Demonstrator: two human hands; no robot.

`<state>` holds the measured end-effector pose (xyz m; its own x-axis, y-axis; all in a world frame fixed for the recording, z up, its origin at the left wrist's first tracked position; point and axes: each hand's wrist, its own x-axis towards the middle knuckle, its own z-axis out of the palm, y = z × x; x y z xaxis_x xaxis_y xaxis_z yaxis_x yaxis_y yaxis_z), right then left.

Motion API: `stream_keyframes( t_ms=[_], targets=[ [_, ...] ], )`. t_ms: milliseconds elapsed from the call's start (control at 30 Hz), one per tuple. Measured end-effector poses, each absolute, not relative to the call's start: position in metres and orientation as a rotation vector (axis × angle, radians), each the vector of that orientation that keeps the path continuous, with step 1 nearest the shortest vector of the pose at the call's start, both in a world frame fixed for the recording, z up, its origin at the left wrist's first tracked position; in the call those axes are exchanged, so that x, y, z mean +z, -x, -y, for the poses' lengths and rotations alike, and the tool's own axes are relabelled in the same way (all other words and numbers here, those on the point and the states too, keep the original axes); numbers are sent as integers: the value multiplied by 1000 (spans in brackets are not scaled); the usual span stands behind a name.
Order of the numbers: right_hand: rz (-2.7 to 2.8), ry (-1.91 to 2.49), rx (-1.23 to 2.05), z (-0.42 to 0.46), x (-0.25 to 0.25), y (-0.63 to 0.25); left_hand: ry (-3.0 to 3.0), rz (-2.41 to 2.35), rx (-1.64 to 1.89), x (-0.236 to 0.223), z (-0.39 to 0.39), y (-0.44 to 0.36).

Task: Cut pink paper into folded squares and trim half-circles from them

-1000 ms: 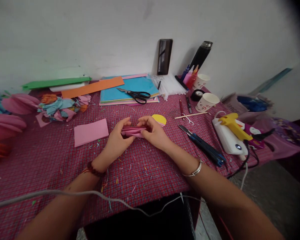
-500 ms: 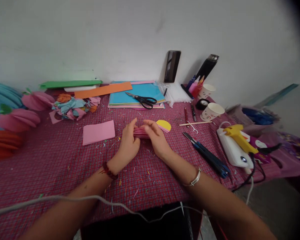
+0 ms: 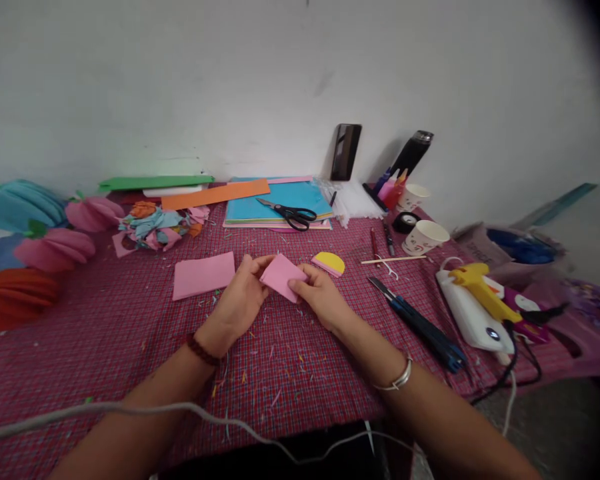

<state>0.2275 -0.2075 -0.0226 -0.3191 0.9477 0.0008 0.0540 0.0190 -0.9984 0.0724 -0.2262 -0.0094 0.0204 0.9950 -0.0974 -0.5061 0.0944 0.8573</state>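
Both hands meet over the middle of the red checked tablecloth (image 3: 105, 333). My left hand (image 3: 240, 300) and my right hand (image 3: 320, 297) each pinch a small stack of folded pink paper (image 3: 281, 275), which is tilted so that its flat face shows. A flat pink paper sheet (image 3: 203, 275) lies just left of my left hand. A yellow half-round paper piece (image 3: 331, 263) lies just beyond my right hand.
Black scissors (image 3: 294, 215) rest on a stack of coloured sheets (image 3: 275, 200) by the wall. Paper scraps (image 3: 153, 223) and paper fans (image 3: 50, 243) lie at the left. Pens, paper cups (image 3: 425, 237), a blue cutter (image 3: 420, 325) and a yellow glue gun (image 3: 480, 287) lie at the right. A grey cable (image 3: 130, 410) crosses the near edge.
The pink paper stack, held edge-on a moment ago, has been turned so its flat face shows. The view has shifted, so everything sits lower in the picture.
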Motion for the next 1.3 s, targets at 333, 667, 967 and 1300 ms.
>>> stream_keyframes(
  t_ms=[333, 667, 967, 1300],
  targets=[
    [1906, 1075, 717, 205, -15, -238, -1810, -1492, 1209, -10, 224, -59],
    [1625, 1038, 1002, 202, -38, -224, -2009, -1576, 980, -35, 221, -67],
    [1737, 1040, 1150, 203, -22, -233, -1790, -1506, 1184, -5, 227, -62],
    [1304, 881, 1667, 212, -19, -228, -1005, -1010, 1165, -2, 234, -71]
  ],
)
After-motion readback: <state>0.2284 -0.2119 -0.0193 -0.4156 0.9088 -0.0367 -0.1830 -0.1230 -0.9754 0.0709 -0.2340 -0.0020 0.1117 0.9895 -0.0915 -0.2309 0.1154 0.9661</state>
